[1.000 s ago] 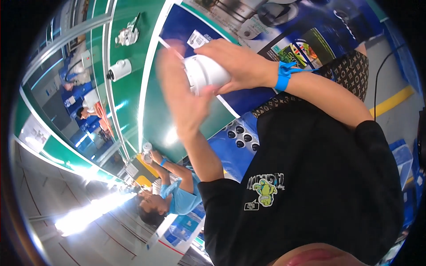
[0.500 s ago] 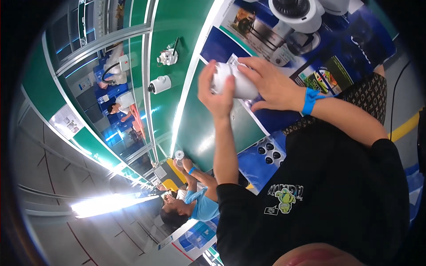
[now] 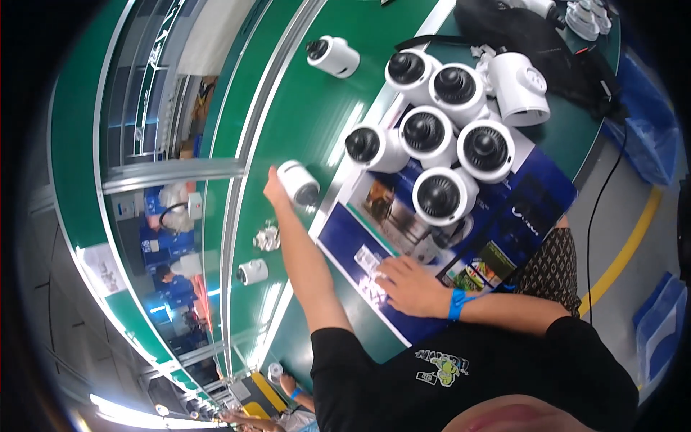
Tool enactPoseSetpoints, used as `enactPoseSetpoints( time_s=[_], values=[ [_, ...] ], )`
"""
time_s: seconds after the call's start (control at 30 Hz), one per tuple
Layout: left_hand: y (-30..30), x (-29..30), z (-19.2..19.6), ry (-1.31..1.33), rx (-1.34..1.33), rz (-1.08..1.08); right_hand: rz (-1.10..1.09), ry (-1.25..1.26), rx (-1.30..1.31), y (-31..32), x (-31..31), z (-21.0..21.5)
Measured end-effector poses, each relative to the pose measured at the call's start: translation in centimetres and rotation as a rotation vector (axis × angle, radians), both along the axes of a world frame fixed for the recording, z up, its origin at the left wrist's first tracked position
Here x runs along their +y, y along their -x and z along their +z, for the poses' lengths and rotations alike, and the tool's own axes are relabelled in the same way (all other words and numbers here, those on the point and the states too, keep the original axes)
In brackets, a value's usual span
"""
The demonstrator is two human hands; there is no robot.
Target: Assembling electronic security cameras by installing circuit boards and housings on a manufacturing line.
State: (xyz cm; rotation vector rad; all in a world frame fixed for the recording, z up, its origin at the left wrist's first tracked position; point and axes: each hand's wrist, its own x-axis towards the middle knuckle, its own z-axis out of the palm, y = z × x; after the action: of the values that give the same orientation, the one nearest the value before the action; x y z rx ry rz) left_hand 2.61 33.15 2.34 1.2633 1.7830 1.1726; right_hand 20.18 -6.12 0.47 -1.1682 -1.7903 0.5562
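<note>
My left hand is stretched out over the green belt, its fingers at the side of a white cylindrical housing with a dark end. The housing is tilted and slightly blurred; most of the grip is hidden behind it. My right hand, with a blue band at its wrist, lies on a blue printed sheet, fingers spread. By its fingertips is a pale, shiny patch that I cannot make out. Beyond it, several white housings with black ribbed cones, one of them a nearer housing, stand in a cluster.
Another white housing lies farther up the belt. A smaller white housing and a pale mechanical part sit on it too. A larger white housing and a black bag are behind the cluster. A co-worker's hand shows below.
Both hands were around a white housing over the sheet. Now the left hand has carried a housing out to the belt, and the right hand has come off it. The view has shifted.
</note>
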Motion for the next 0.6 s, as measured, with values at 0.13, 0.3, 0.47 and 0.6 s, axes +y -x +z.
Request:
enactPoseSetpoints(
  time_s=[0.13,0.3,0.47,0.6],
  values=[
    [2.3,-0.5,-1.4,-0.070,0.070,0.055,-0.013,-0.013,-0.154,-0.5,-0.2,0.6],
    [3.7,-3.5,-1.1,-0.318,0.723,0.012,-0.006,-0.014,-0.188,-0.6,0.6,-0.2],
    [6.3,-1.5,5.8,-0.567,0.560,0.123,0.001,-0.094,-0.161,-0.3,0.6,0.4],
    [-3.9,0.1,10.7,-0.506,0.738,-0.444,0.009,-0.086,-0.109,-0.7,0.6,-0.5]
  ],
)
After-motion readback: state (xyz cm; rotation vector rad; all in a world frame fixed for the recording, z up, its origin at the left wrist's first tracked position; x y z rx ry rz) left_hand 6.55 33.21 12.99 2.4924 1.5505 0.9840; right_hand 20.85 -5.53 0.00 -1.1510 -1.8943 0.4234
